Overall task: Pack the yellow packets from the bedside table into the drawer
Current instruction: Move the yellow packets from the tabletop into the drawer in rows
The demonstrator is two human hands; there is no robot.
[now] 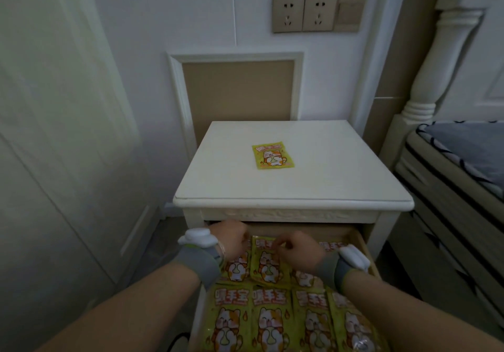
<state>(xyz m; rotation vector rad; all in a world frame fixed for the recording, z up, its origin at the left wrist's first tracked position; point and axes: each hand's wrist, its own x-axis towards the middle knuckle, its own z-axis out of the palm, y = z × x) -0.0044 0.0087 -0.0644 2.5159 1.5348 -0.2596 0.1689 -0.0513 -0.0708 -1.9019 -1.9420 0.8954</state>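
Observation:
One yellow packet (272, 155) with a cartoon cat lies flat near the middle of the white bedside table (321, 182). Below the tabletop the drawer (362, 245) stands pulled out, and several more yellow packets (268, 316) lie in rows inside it. Both hands reach into the back of the drawer. My left hand (231, 238) rests at the back left, fingers curled on the packets there. My right hand (296, 250) pinches the top edge of a packet in the back row (266, 265).
A white wardrobe door (62, 133) stands close on the left. A bed with a striped cover (458, 166) and its white post (436, 59) lie to the right. Wall sockets (317, 13) are above the table. Each wrist carries a grey band with a white device.

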